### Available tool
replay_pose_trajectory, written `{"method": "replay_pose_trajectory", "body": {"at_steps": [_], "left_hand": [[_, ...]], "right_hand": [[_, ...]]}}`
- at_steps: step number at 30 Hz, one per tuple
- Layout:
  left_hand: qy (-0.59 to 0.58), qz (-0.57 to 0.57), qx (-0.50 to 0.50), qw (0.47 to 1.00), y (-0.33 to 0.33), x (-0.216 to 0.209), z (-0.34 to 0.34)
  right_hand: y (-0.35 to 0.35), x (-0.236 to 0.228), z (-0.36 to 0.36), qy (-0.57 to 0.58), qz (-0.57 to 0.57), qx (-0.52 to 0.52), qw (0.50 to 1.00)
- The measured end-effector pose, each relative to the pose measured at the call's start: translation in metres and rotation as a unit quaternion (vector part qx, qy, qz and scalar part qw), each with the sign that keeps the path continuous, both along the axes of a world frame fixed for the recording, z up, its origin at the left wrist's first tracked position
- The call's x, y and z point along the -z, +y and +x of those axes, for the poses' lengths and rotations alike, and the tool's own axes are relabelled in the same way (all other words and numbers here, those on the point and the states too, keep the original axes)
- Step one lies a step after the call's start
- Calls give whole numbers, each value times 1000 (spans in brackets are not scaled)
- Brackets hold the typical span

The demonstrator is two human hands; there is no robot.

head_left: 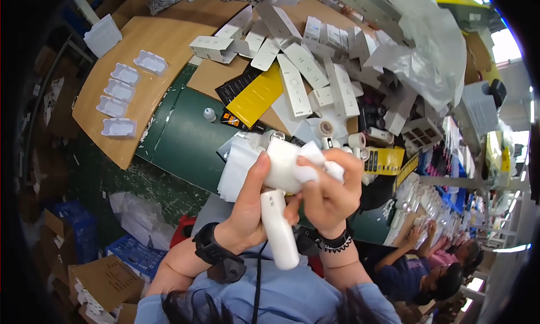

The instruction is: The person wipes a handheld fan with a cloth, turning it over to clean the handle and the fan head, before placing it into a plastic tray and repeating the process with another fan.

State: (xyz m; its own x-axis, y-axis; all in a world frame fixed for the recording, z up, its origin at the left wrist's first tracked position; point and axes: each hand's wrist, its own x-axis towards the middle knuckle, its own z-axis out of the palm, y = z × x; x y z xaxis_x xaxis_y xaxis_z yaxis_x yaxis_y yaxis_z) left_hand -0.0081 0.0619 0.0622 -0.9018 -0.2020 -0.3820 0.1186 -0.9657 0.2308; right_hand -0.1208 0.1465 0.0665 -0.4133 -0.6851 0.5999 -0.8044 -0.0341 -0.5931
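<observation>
My left hand (245, 209) is wrapped around a white handheld device (279, 234) with a broad rounded head and a slim handle that points down toward me. In my right hand (336, 197) a crumpled white wipe (310, 155) is pinched and pressed against the right side of the head. Part of the head is covered by the wipe and fingers. Just left of the device, a stack of white sheets (235, 169) lies at the table edge. Further off stands a small white bottle (210, 115).
Long white boxes (295, 88) pile up at the back, beside a yellow sheet (256, 96). Several white plastic trays (119, 127) line the wooden board (169, 40) at left. Clear plastic (430, 60) drapes the back right. Other people (416, 276) work at right.
</observation>
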Motion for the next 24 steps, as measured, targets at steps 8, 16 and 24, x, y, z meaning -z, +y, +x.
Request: {"method": "replay_pose_trajectory", "body": {"at_steps": [8,16,24], "left_hand": [[52,72,39,995,-14,-16,4],[77,96,1,992,-10,-16,5],[-6,37,-33,999,-6,-22,2]], "right_hand": [[-2,3,8,-270,-196,35,942],[10,-8,15,-63,-51,-19,997],[22,-16,21,100,21,21,995]]}}
